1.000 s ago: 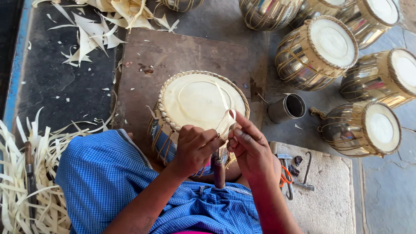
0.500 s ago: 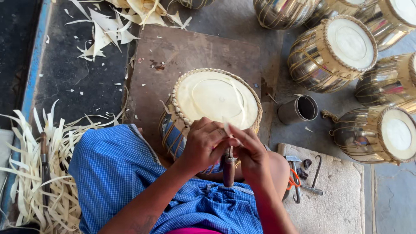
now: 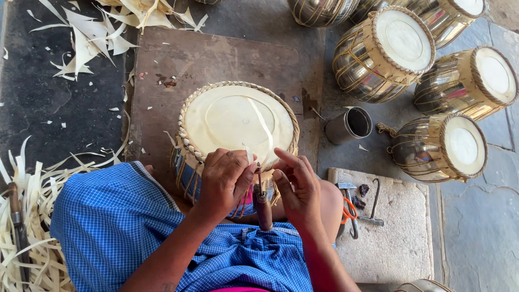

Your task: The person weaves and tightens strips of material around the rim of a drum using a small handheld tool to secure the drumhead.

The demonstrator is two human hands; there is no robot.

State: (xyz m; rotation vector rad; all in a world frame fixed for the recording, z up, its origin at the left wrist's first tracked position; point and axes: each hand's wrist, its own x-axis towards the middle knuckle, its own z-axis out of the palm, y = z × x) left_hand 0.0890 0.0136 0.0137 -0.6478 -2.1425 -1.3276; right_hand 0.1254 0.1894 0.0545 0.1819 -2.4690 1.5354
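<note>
1. The drum (image 3: 238,121) is standing upright on a brown board (image 3: 216,59), its pale skin facing up, right in front of the person's blue checked cloth (image 3: 113,221).
2. The left hand (image 3: 226,181) is resting on the drum's near rim, fingers curled and pressed together, pinching the end of a pale strip (image 3: 265,130) that is lying across the skin.
3. The right hand (image 3: 298,186) is hovering just right of the left at the same rim, fingers bent close together; whether they are gripping anything, I cannot tell.
4. An awl (image 3: 263,203) with a wooden handle is standing between the two hands, against the drum's near side.
5. A metal cup (image 3: 348,125) is sitting right of the drum.
6. Finished drums (image 3: 384,54) are standing further right.
7. Strip scraps (image 3: 27,216) are lying left of the drum.
</note>
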